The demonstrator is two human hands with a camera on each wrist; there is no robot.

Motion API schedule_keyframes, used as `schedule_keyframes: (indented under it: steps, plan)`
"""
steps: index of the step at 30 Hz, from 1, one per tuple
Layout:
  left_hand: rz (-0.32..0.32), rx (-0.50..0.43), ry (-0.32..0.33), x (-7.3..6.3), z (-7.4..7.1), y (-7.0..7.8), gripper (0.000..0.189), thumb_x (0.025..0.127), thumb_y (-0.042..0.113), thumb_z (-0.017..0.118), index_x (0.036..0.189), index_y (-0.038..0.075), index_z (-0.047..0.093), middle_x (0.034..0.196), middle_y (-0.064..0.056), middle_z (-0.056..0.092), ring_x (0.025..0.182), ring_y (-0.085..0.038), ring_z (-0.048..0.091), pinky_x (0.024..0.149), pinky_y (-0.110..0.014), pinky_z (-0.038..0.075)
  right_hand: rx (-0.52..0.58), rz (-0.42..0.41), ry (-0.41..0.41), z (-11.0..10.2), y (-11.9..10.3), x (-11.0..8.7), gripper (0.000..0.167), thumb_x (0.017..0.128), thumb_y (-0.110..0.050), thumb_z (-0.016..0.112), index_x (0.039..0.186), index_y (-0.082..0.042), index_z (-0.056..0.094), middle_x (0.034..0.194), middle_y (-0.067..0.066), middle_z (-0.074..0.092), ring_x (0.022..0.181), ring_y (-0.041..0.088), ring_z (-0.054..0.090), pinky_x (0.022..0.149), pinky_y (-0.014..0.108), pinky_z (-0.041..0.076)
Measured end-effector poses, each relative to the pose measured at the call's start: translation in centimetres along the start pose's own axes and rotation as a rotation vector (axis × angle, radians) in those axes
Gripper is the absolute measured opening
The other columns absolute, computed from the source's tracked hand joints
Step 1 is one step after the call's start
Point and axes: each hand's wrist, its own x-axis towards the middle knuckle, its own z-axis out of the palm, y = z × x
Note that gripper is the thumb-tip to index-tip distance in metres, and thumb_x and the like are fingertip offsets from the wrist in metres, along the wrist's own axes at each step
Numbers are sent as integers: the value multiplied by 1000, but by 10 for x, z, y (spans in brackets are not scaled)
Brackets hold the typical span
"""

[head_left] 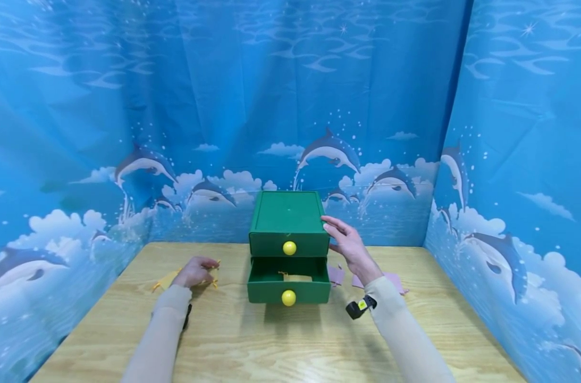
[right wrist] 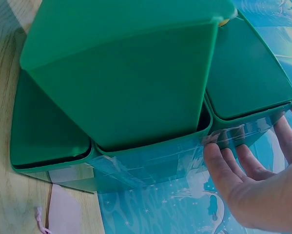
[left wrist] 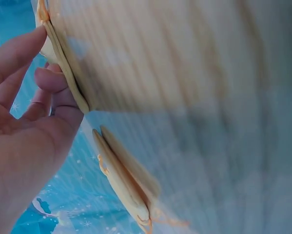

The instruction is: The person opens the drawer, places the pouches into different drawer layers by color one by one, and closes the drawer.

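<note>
A green drawer cabinet (head_left: 287,213) with yellow knobs stands mid-table, its middle drawer (head_left: 266,291) pulled out. A pale yellow pouch (head_left: 297,277) lies in that drawer. At the left, my left hand (head_left: 194,272) pinches a yellow drawstring pouch (left wrist: 68,73) close to the tabletop, fingertips along its flat side. More yellow pouch fabric (left wrist: 124,183) with orange cords lies just beside that hand. My right hand (head_left: 350,247) rests against the cabinet's right side near the top, fingers extended; in the right wrist view its fingertips (right wrist: 214,152) are right at the side wall.
Lilac pouches lie right of the cabinet, one close to it (head_left: 335,274) and another (head_left: 395,280) partly behind my right wrist. Clear tape (right wrist: 150,168) runs along the cabinet's side. A blue dolphin-printed curtain (head_left: 213,133) rises behind the wooden table (head_left: 252,351).
</note>
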Motion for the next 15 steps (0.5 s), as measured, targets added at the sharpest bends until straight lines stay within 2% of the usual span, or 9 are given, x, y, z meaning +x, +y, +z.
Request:
schedule_keyframes:
  steps: [6,11,15]
  plan:
    - [-52,28,-23,2,1,0,50,81,-5,69,130,-7,57,134,-30,54,124,-47,48,99,-53,46,0,-2,-8,0,-1,-2,46,102,-35,53,145,-20,48,155,6,37,144,30,34,112,55,36]
    - [-51,51,-17,3,2,-2,44,83,0,71,124,-9,60,125,-29,59,118,-44,54,97,-51,47,3,-2,-7,1,-2,-2,46,102,-35,53,146,-20,48,155,6,37,144,30,34,112,55,35]
    - [-64,84,-5,2,2,-2,34,83,3,72,116,-6,67,117,-24,65,108,-37,60,89,-48,51,4,4,1,2,-2,-2,44,102,-35,54,144,-22,50,154,4,39,143,28,35,112,54,35]
